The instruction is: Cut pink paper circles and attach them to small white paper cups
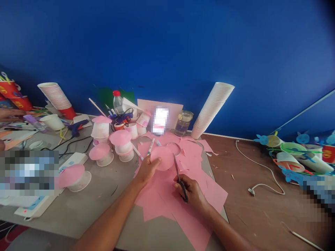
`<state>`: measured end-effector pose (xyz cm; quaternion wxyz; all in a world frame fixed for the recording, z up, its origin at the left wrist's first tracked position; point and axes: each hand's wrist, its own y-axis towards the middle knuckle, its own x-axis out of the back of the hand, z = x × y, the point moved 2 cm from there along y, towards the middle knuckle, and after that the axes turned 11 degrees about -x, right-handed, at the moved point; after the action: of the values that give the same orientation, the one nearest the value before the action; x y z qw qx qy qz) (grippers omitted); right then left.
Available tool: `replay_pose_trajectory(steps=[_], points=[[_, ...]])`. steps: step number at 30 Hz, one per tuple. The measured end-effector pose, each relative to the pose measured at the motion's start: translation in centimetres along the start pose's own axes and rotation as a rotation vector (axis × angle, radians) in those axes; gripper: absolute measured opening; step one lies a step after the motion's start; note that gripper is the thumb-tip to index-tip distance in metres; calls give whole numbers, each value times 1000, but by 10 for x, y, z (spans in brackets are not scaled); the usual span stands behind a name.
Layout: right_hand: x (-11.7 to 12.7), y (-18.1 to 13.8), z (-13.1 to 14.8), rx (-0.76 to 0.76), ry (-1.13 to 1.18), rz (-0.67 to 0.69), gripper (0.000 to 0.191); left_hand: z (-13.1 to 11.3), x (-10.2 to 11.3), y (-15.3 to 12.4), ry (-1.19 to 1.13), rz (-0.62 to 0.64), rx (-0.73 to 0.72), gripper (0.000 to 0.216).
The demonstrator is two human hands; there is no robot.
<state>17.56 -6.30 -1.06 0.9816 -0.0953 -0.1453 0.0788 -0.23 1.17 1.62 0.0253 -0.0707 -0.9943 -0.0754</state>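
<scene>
Between the thumb and fingers of my left hand (pixel 148 170) is a round piece of pink paper (pixel 163 158). My right hand (pixel 192 191) grips black-handled scissors (pixel 178 170), their blades pointing up at the right edge of the round piece. A thin curled strip (pixel 180 150) arcs beside the blades; whether it is still joined to the paper I cannot tell. Under both hands lie overlapping pink sheets (pixel 167 202) and scraps. A marker (pixel 150 146) rests just beyond my left hand.
White paper cups with pink paper tops (pixel 120 136) stand to the left, near a power strip (pixel 75 159). Behind are a lit phone (pixel 160 120), a glass jar (pixel 183 122) and a tall leaning cup stack (pixel 213 108). A white cable (pixel 258 162) lies right. Another person's hand (pixel 10 113) shows far left.
</scene>
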Motion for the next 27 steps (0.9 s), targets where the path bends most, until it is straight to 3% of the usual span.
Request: replay_pose_trajectory(steps=[15, 22, 27], points=[[3, -1, 7, -45, 48, 7, 37, -1, 3, -1, 41, 21, 12, 29], [30, 1, 14, -9, 375, -300, 40, -3, 0, -1, 31, 34, -1, 29], [19, -4, 20, -58, 209, -62, 40, -4, -2, -1, 55, 51, 1, 33]])
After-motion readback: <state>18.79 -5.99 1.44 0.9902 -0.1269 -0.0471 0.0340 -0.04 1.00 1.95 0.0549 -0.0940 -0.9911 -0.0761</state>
